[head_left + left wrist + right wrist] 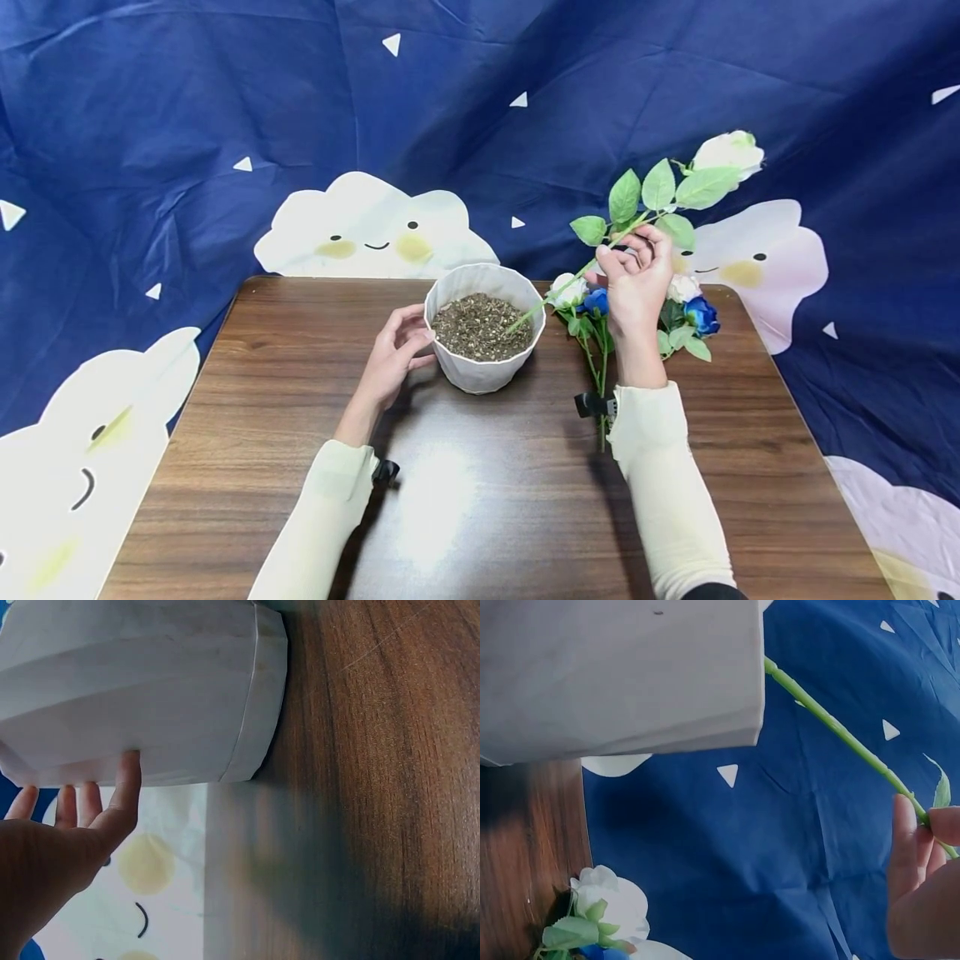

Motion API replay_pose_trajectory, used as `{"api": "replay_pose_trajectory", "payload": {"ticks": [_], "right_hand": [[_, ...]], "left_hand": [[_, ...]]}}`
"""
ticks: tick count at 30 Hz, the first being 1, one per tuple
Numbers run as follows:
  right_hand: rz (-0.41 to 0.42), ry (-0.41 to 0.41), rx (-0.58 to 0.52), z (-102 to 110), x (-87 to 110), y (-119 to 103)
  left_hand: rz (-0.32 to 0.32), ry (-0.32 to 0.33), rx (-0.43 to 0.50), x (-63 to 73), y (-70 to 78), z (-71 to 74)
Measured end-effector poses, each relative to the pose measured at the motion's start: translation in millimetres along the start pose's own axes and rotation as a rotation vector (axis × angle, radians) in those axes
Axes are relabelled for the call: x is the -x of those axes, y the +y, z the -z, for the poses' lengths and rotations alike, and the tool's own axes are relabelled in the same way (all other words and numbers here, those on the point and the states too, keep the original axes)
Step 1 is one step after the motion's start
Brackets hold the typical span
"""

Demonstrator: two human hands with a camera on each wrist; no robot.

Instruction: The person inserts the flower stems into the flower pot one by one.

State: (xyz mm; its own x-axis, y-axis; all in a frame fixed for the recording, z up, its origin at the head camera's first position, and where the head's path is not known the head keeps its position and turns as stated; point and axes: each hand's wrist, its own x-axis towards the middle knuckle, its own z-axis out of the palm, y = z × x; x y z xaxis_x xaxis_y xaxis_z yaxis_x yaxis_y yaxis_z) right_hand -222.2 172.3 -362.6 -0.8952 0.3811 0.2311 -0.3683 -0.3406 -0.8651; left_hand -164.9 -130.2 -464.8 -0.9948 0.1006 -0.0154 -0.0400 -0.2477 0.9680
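I see the pot by the middle of the tabletop's far edge, soil in it, the left hand at its left side. A rose slants from inside over its right rim to the right hand. Other flowers lie toward the far right corner; a cloth hangs behind.

Left grip against pale pot

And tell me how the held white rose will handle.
The rose is probably stiff: its stem looks nearly straight. It's likely light, since the right hand merely pinches it, and perhaps top-heavy, with bloom and leaves toward one end.
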Motion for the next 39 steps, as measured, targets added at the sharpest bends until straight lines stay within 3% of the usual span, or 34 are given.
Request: {"api": "replay_pose_trajectory", "payload": {"ticks": [16,39], "right_hand": [[0.022,-0.039,0.056,-20,-4.0,14],[0.114,-0.100,0.230,-40,-12.0,28]], "left_hand": [[-0.003,0.001,-0.009,0.3,0.3,1.0],[-0.011,0.016,0.000,0.9,0.6,-1.5]]}}
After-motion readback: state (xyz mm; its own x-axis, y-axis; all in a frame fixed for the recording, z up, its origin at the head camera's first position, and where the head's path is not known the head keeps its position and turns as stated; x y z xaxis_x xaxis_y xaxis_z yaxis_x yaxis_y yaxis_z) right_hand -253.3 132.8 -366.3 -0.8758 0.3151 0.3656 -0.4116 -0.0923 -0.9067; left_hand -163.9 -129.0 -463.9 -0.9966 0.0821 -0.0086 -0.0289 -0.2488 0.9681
